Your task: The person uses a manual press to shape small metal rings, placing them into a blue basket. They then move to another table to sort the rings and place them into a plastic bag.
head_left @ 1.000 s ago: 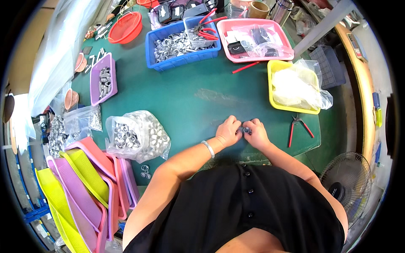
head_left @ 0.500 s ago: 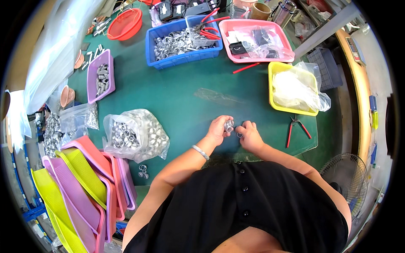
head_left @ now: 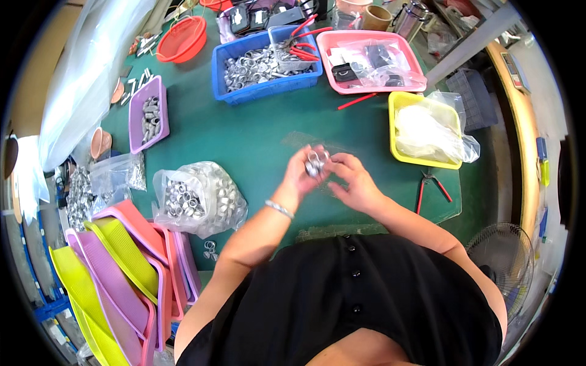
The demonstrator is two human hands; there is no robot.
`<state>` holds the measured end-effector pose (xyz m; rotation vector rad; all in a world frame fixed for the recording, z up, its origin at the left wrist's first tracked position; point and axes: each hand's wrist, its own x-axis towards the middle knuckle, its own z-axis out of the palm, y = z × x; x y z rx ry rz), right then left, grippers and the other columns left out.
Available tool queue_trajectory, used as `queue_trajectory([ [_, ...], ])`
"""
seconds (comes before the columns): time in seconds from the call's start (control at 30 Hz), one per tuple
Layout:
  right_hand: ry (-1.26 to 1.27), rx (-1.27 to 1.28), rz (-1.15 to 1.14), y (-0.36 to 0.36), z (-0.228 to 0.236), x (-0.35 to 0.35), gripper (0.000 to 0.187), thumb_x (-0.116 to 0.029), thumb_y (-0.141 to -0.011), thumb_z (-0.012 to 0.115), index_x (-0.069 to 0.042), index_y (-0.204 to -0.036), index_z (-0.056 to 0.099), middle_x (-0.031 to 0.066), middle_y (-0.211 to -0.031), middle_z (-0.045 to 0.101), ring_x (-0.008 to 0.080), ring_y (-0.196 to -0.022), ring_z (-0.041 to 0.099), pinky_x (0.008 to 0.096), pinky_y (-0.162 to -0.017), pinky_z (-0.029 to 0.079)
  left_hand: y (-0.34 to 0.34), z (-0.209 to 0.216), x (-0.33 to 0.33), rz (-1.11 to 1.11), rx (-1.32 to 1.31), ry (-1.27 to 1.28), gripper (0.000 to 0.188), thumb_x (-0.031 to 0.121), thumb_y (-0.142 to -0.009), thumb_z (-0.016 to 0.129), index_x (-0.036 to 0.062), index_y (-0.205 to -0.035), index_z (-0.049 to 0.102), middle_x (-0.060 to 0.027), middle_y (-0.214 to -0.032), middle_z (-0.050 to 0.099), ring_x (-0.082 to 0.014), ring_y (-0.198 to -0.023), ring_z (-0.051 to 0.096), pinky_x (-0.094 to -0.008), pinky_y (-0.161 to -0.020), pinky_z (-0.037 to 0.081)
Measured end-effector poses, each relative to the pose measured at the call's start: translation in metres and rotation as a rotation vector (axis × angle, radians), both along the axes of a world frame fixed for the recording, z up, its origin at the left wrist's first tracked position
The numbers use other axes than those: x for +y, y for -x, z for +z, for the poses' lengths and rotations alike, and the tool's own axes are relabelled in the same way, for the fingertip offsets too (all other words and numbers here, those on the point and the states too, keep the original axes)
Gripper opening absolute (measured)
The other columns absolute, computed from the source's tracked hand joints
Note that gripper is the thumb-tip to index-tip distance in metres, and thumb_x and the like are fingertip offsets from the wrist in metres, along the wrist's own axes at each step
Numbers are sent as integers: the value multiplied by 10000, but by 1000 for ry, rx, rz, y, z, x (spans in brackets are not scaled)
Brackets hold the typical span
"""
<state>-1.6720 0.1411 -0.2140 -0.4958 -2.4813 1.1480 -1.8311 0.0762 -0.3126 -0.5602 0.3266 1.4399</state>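
Several small silver metal rings (head_left: 314,165) lie in my left hand (head_left: 295,177), whose fingers curl up round them above the green table. Close on its right is my right hand (head_left: 359,185). Its fingertips reach to the edge of the rings, while the thumb stands apart from the fingers, with nothing visible between them. The rings are slightly blurred, and I cannot tell whether the right fingertips touch one. To the left, a clear plastic bag (head_left: 227,174) full of similar metal rings stands open. A few loose rings (head_left: 210,250) lie just below the bag.
At the back are a blue bin (head_left: 268,89) of metal parts and a pink tray (head_left: 415,73). A yellow basket (head_left: 395,143) and red-handled pliers (head_left: 420,195) sit right. A purple tray (head_left: 133,125) and stacked baskets (head_left: 113,293) stand left. A fan (head_left: 503,256) is at lower right.
Both hands have moved up and away from me, the left one also leftward. The right thumb and fingers have parted from the ring they pinched; more rings show in the left hand.
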Motion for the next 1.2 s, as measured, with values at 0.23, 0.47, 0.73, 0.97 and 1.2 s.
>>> queue_trajectory([
  [0.23,122,-216,-130,-41,-34,4,336,-69,-739,645,-58,-1069,578,128,-1109,533,294,-972,543,342,-725,493,170,77,84,504,539,119,347,345,-927,396,59,-1082,515,-156,-1053,540,-312,-1018,512,-507,-838,451],
  [0.47,171,-305,-180,-80,-81,-7,313,-102,-763,653,-41,-1061,579,121,-1075,556,230,-837,577,287,-604,496,120,86,32,368,1267,374,419,153,-833,590,21,-1210,464,-121,-1038,543,-221,-956,532,-431,-728,487],
  [0.73,-39,-528,158,-27,-60,7,295,-249,-802,634,19,-682,601,182,-643,574,291,-597,583,363,-569,453,10,46,-226,-3,1902,885,275,154,-838,603,-4,-1062,579,-66,-830,613,-113,-620,557,-250,-524,448],
  [0.97,95,-339,488,95,-24,-46,453,-275,-771,663,-55,-1145,531,129,-948,625,270,-851,613,366,-762,486,71,103,-307,323,1355,1319,463,393,-864,528,20,-1137,493,-75,-919,544,-149,-653,543,-268,-481,467],
  [1.2,-46,-196,490,176,-27,-115,795,-295,-691,745,-182,-1357,324,248,-1313,361,381,-1150,466,401,-950,416,100,56,-296,445,1171,1115,695,421,-868,524,34,-1375,249,-170,-1315,400,-316,-1115,456,-478,-827,432],
])
